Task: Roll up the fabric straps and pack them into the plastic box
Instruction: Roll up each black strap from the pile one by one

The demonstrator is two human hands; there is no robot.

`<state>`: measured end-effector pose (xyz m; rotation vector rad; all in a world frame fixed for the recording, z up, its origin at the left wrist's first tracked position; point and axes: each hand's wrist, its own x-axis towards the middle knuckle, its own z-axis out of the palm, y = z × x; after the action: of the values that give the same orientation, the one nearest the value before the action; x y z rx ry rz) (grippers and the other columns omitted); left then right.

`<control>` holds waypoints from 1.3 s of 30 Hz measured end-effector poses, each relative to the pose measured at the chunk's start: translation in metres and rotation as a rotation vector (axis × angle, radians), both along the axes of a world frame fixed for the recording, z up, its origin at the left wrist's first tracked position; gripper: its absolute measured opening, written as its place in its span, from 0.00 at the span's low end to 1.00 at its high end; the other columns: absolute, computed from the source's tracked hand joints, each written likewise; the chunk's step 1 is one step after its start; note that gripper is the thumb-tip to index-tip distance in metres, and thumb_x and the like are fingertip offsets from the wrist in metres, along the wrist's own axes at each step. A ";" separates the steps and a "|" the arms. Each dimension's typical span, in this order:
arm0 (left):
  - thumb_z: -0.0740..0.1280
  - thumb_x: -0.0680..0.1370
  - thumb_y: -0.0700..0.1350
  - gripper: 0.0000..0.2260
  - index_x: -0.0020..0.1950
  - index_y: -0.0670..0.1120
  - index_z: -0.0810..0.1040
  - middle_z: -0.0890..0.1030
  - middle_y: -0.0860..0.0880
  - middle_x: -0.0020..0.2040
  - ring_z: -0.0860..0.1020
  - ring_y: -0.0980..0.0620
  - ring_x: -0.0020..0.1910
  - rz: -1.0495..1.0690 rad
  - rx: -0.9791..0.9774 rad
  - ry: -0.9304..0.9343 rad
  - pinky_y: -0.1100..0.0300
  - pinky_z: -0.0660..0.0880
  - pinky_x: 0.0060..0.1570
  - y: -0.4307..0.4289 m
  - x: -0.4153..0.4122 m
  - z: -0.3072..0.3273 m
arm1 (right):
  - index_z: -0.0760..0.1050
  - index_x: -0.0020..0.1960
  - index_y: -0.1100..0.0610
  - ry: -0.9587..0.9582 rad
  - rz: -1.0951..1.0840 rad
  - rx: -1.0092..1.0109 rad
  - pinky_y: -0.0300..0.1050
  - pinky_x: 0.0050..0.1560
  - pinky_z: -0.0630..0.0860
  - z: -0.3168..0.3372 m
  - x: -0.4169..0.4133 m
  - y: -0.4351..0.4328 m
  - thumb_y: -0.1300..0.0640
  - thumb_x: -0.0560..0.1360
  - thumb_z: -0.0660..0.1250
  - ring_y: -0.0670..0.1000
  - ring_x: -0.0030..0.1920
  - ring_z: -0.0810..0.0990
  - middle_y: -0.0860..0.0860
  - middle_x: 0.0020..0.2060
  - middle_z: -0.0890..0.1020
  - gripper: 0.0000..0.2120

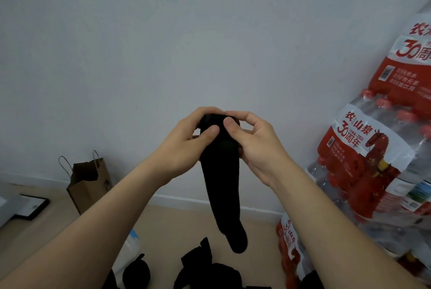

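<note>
1. A black fabric strap [221,172] is held up in mid-air in front of the wall [163,44]. Its top end is bunched into a small roll between the two hands, and its tail hangs down toward six o'clock, ending clear of the floor [182,225].
2. The left hand [186,146] grips the roll from nine o'clock, fingers curled over the top and thumb pressed on the near face.
3. The right hand [254,148] grips it from three o'clock, thumb on the near face just beside the other thumb and fingers curled behind.
4. Below the tail, at six o'clock, a heap of loose black straps [205,267] lies on the floor.
5. At seven o'clock from the heap sits a rolled black bundle [136,272], with a pale plastic container [129,248] just behind it. I cannot tell whether that is the box.
6. Further out at nine o'clock a brown paper bag [89,186] stands against the wall, and a flat black-framed item [32,206] lies beyond it.
7. At three o'clock, shrink-wrapped packs of bottled water [373,160] with red labels are stacked high.
</note>
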<state>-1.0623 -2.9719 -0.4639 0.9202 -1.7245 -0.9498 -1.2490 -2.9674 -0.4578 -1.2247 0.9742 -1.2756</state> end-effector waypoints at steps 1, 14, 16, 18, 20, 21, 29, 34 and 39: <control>0.59 0.90 0.53 0.11 0.64 0.58 0.81 0.85 0.53 0.58 0.85 0.52 0.58 -0.008 0.043 0.029 0.48 0.86 0.52 0.001 -0.002 -0.001 | 0.82 0.64 0.52 0.029 -0.001 -0.015 0.55 0.55 0.85 0.000 -0.001 0.000 0.56 0.84 0.71 0.60 0.52 0.90 0.59 0.50 0.90 0.09; 0.61 0.89 0.49 0.08 0.64 0.53 0.78 0.85 0.56 0.57 0.84 0.60 0.56 0.100 0.099 -0.009 0.62 0.79 0.52 -0.010 0.008 -0.006 | 0.68 0.75 0.46 0.102 0.117 0.061 0.52 0.44 0.86 -0.002 0.006 0.003 0.52 0.85 0.70 0.60 0.51 0.90 0.56 0.53 0.90 0.21; 0.62 0.89 0.47 0.09 0.66 0.55 0.78 0.83 0.56 0.59 0.83 0.60 0.56 0.161 0.078 0.015 0.60 0.81 0.53 -0.011 0.010 -0.006 | 0.65 0.77 0.43 0.096 0.125 0.118 0.52 0.40 0.85 0.001 0.004 0.005 0.55 0.83 0.73 0.61 0.45 0.90 0.57 0.52 0.90 0.27; 0.63 0.88 0.45 0.14 0.71 0.59 0.78 0.82 0.57 0.62 0.84 0.59 0.56 0.165 0.076 0.081 0.59 0.84 0.49 -0.014 0.013 -0.006 | 0.67 0.75 0.39 0.113 0.134 0.111 0.52 0.37 0.83 0.004 -0.001 0.006 0.60 0.82 0.72 0.61 0.42 0.88 0.59 0.51 0.90 0.28; 0.64 0.87 0.38 0.19 0.74 0.58 0.79 0.83 0.57 0.65 0.86 0.59 0.56 0.102 0.094 0.159 0.63 0.84 0.46 -0.017 0.016 -0.006 | 0.76 0.70 0.44 0.028 0.154 0.071 0.51 0.38 0.80 0.010 -0.003 0.008 0.61 0.83 0.69 0.61 0.42 0.87 0.60 0.51 0.89 0.20; 0.65 0.86 0.34 0.21 0.73 0.56 0.81 0.84 0.54 0.66 0.86 0.58 0.57 0.079 0.109 0.165 0.64 0.84 0.47 -0.018 0.018 -0.007 | 0.82 0.65 0.48 -0.068 0.179 0.062 0.50 0.39 0.79 0.012 -0.005 0.009 0.62 0.83 0.66 0.60 0.42 0.87 0.59 0.51 0.89 0.15; 0.64 0.84 0.34 0.19 0.62 0.53 0.88 0.89 0.48 0.56 0.88 0.47 0.56 -0.112 0.283 0.039 0.56 0.86 0.54 -0.016 0.015 -0.012 | 0.80 0.68 0.46 0.391 -0.093 -0.266 0.47 0.51 0.85 0.003 -0.023 -0.001 0.68 0.77 0.73 0.49 0.48 0.87 0.52 0.60 0.84 0.26; 0.64 0.86 0.37 0.15 0.66 0.50 0.86 0.89 0.46 0.58 0.88 0.47 0.58 -0.132 0.380 0.082 0.57 0.85 0.52 -0.016 0.011 -0.014 | 0.82 0.64 0.49 0.605 -0.182 0.024 0.55 0.59 0.84 -0.008 -0.015 -0.007 0.41 0.76 0.77 0.52 0.55 0.86 0.48 0.57 0.85 0.20; 0.66 0.87 0.41 0.12 0.63 0.52 0.87 0.89 0.48 0.57 0.88 0.49 0.57 -0.109 0.375 0.135 0.59 0.85 0.51 -0.014 0.010 -0.012 | 0.87 0.56 0.44 0.528 -0.086 -0.118 0.50 0.57 0.84 -0.006 -0.018 -0.002 0.37 0.70 0.81 0.43 0.52 0.88 0.41 0.51 0.89 0.18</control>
<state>-1.0527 -2.9860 -0.4760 0.9806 -1.5209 -1.4080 -1.2672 -2.9689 -0.4637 -1.6740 1.3517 -1.1059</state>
